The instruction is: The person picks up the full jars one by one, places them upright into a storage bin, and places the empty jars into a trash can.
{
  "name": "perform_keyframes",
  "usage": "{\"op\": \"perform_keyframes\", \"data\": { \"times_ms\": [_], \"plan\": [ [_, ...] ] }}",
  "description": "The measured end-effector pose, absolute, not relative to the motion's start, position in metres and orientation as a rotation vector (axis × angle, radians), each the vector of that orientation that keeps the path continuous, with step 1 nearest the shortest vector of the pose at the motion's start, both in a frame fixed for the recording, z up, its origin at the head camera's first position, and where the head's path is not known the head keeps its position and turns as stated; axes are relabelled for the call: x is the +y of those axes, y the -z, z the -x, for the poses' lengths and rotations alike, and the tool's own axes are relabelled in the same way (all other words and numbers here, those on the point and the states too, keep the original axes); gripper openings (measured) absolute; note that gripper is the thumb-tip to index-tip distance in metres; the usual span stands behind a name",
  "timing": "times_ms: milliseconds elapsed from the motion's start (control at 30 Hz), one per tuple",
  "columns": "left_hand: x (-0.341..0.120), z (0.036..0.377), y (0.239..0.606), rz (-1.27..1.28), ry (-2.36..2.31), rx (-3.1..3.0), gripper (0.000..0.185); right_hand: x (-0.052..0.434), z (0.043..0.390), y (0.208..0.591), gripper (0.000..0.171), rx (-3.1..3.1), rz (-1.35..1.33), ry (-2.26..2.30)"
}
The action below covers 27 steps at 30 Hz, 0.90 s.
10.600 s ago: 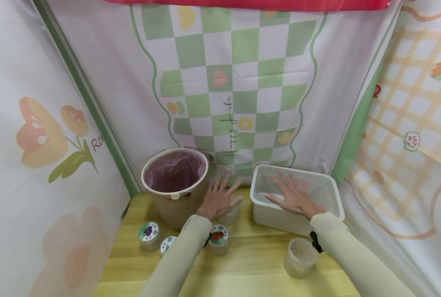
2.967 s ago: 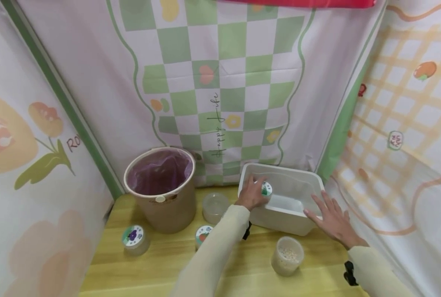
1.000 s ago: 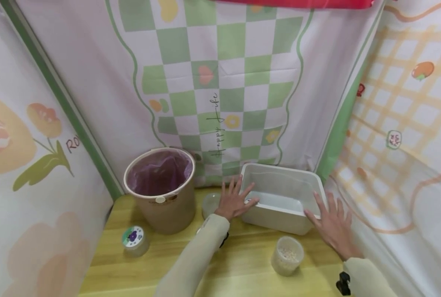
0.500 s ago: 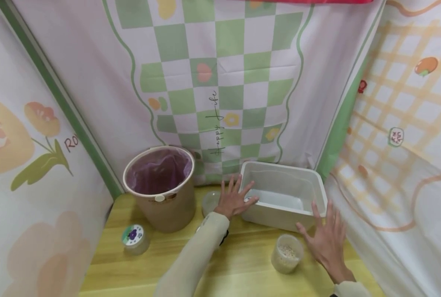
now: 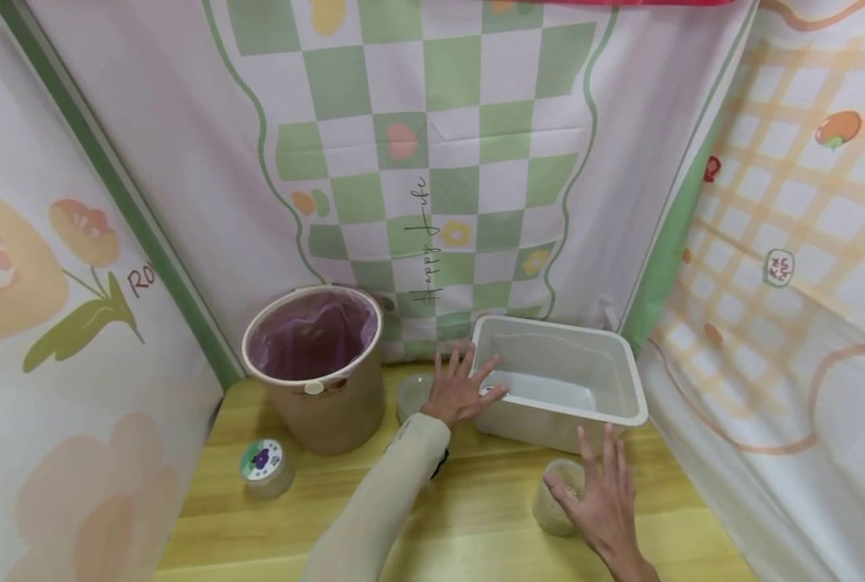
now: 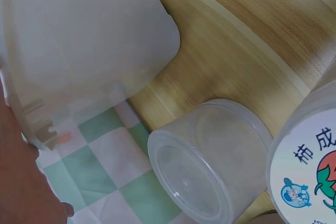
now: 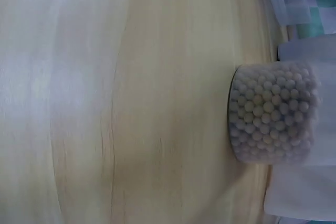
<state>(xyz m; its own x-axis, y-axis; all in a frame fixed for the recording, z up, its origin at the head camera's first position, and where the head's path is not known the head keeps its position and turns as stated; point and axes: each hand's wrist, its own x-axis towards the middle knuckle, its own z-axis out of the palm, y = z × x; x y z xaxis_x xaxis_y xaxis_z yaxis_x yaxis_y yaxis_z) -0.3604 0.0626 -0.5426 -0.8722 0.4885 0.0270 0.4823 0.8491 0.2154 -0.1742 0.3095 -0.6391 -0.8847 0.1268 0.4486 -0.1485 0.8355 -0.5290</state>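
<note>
Right hand (image 5: 607,505) now moved from bin (image 5: 625,368) down over bead cup (image 5: 554,505), fingers spread, holding nothing yet.

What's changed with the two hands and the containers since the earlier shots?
The right hand left the white tub's right rim and came back toward the person, now spread over the open cup of beads. The left hand, which earlier set a lidded cup into the tub, now rests open against its left wall. The bin, the purple-lidded cup and the empty clear cup stayed put.
</note>
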Motion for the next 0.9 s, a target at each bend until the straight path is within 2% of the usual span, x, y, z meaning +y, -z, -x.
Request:
{"op": "perform_keyframes", "data": {
  "times_ms": [600,900],
  "plan": [
    [0.065,0.366,0.548,-0.748,-0.328,2.962,0.072,0.289,0.153,0.66,0.12,-2.463,0.012,-0.963],
    [0.065,0.366,0.55,-0.759,-0.344,2.985,0.072,0.282,0.147,0.676,0.119,-2.364,-0.006,-0.931]
  ]
}}
